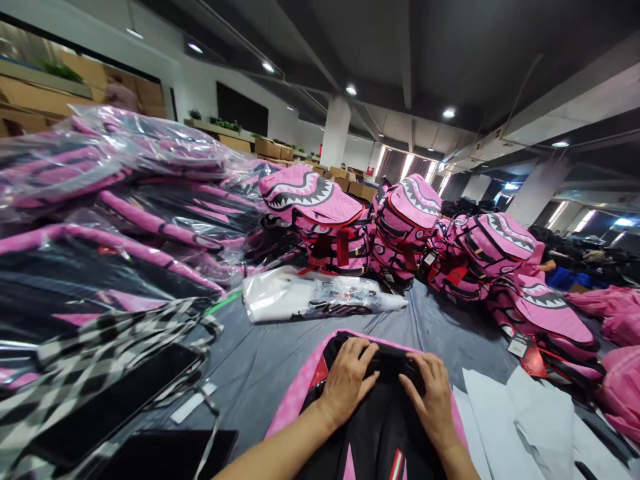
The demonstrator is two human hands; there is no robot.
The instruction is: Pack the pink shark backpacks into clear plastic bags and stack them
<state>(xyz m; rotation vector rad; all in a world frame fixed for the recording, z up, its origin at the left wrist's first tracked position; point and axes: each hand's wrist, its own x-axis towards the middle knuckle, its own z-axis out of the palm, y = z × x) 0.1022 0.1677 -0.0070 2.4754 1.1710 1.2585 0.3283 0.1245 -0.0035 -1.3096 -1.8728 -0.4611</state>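
Observation:
A pink and black backpack [373, 427] lies in front of me on the grey-covered table, its black strap side facing up. My left hand [349, 377] grips its top edge left of the black handle, with the fingers curled over. On the other side of the handle, my right hand [431, 393] holds the same edge with its thumb pointing inward. Part of the handle is hidden by my fingers. Just beyond the backpack lies a clear plastic packet of white printed bags [300, 297].
Plastic-wrapped pink and black backpacks [165, 200] are piled at left. Unwrapped pink backpacks with shark-teeth prints [320, 200] stand along the back and right. White sheets [520, 427] lie at right. A checkered cloth [125, 333] and a dark phone-like slab [120, 407] are at left.

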